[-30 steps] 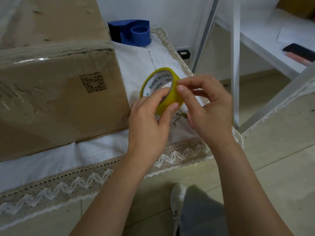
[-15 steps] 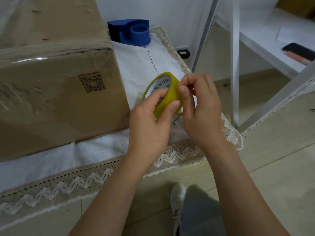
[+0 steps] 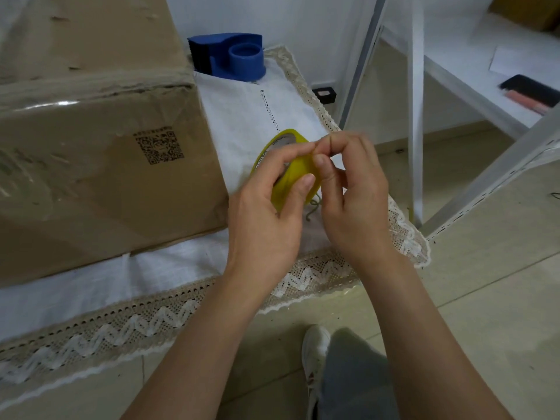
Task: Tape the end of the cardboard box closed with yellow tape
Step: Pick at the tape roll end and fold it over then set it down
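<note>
Yellow tape roll (image 3: 298, 174) on edge, tilted left.

Yellow tape roll (image 3: 295, 174), centre frame. Brown cardboard box (image 3: 91, 165) with black QR code (image 3: 159, 145), left. Blue tape dispenser (image 3: 230, 59), top. White cloth (image 3: 169, 268), beige zigzag lace edge.

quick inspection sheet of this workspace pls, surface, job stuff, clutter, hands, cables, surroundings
surface: white tablecloth with a lace border covers the table.
job's things: cardboard box sits on the cloth, QR code on its near face; yellow tape roll is held up beside it.
clutter: blue tape dispenser behind the box.
grippers: left hand grips the roll; right hand has fingertips at the roll's edge, its grip blurred.
cables: nothing seen.
surroundings: white shelf frame to the right, tiled floor, a white shoe.
</note>
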Motion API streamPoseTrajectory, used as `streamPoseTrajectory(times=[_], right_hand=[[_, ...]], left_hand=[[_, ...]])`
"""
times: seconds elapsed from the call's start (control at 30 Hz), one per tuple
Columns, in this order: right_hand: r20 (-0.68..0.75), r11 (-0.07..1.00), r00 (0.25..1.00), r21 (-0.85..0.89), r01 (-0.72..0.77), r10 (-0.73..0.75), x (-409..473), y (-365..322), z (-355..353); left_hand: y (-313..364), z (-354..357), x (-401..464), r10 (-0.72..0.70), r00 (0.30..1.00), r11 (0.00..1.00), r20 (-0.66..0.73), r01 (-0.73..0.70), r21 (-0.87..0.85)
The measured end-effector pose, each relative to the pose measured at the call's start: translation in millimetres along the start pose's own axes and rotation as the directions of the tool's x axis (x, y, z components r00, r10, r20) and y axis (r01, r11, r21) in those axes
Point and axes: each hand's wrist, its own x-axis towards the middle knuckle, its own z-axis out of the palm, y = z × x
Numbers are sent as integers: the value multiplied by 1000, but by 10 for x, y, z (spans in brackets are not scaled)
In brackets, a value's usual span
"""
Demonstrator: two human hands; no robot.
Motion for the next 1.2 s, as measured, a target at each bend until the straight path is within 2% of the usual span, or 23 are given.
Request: streamPoseTrajectory(times=[0.13, 0.23, 0.4, 0.53, 0.77, 1.03, 1.13, 1.2], right_hand=[[-16, 969, 989, 200, -143, 149, -15, -62, -28], [-2, 893, 956, 359, -273, 294, 9, -108, -68], [154, 900, 932, 251, -357, 327, 10, -27, -114], [179, 873, 930, 324, -365, 322, 19, 45, -118], [148, 876, 955, 382, -295, 257, 30, 60, -111], [-3, 955, 979, 221, -198, 203, 24, 12, -60], [-64, 960, 977, 205, -188, 205, 19, -8, -58], [-84, 967, 977, 185, -177, 195, 25, -15, -64]], left_hand=[[-2, -8, 7, 17, 1000, 1000, -13, -17, -17], [-33, -17, 6, 4, 999, 1000, -39, -5, -18], [-20, -55, 14, 8, 1000, 997, 21, -6, -71], [-10, -74, 6, 0, 990, 995, 140, 14, -98], [-15, -108, 27, -2, 985, 994, 173, 21, -104], [-49, -137, 36, -55, 985, 997, 162, 63, -47], [-81, -115, 47, -29, 992, 998, 124, 23, 54], [-81, -91, 41, -32, 995, 998, 95, 27, 50]])
